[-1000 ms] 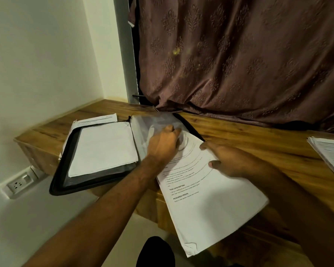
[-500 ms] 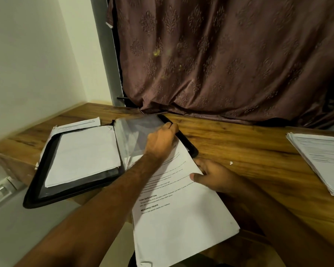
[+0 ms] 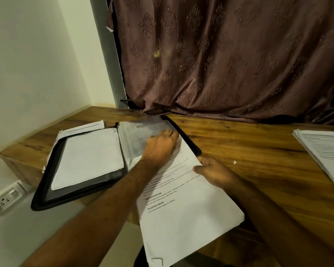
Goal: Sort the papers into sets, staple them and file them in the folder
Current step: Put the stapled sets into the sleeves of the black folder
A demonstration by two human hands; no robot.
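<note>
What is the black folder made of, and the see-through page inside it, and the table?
Folder: looks like soft black leather or fake leather, matte, with a rounded padded rim.
See-through page: likely thin plastic; it shines and looks cloudy.
Table: wood or a wood-look coating, with brown grain lines and a smooth finish.
</note>
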